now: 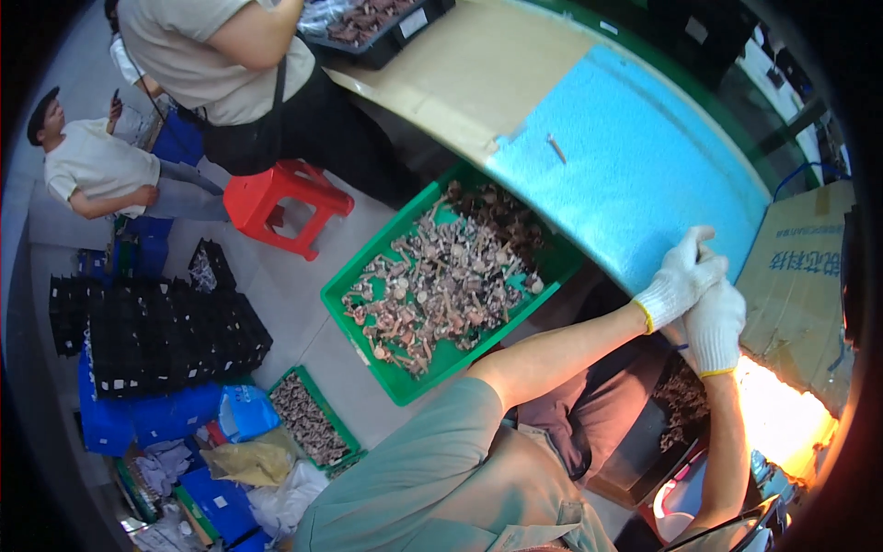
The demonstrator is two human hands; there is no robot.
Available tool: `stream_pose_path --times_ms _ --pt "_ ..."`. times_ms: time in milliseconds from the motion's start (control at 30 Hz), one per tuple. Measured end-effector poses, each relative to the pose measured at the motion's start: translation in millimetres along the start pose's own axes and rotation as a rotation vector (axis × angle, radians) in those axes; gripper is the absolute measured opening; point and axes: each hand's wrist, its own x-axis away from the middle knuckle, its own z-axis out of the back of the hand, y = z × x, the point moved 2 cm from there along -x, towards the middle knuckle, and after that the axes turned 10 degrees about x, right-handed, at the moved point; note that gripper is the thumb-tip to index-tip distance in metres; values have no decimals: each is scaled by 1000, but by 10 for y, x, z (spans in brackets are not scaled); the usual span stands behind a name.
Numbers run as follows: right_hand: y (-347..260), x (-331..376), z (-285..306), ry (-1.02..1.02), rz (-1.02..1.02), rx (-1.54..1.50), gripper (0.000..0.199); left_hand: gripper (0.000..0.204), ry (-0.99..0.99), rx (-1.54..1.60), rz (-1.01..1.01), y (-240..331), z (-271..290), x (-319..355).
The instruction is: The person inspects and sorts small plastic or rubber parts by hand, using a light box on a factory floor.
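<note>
- A brown cardboard box (798,276) with blue print stands at the blue table's right end (just beside the gloved hands).
- A white label (414,22) sits on the black tray's wall, at the table's far end.

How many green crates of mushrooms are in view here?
2. The large green crate sits left of the gloved hands, beside the blue table mat. A smaller green crate lies on the floor lower left. Others may be hidden under clutter.

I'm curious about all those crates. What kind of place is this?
Probably a mushroom sorting or packing workshop: a green crate heaped with mushrooms, stacked black trays, and white work gloves on both hands.
</note>
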Motion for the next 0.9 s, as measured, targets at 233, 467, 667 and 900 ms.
stream_pose_path --times_ms 233,467,667,900 --pt "123 -152 -250 104 25 32 40 65 -41 -35 4 -92 18 -98" --pt "35 40 -298 301 -72 149 33 58 -122 211 -16 -40 -63 -11" --pt "0 -35 64 283 -61 -398 34 49 -66 -188 -152 322 296 47" --pt "42 450 -23 350 75 -858 27 47 -255 179 427 492 451 661"
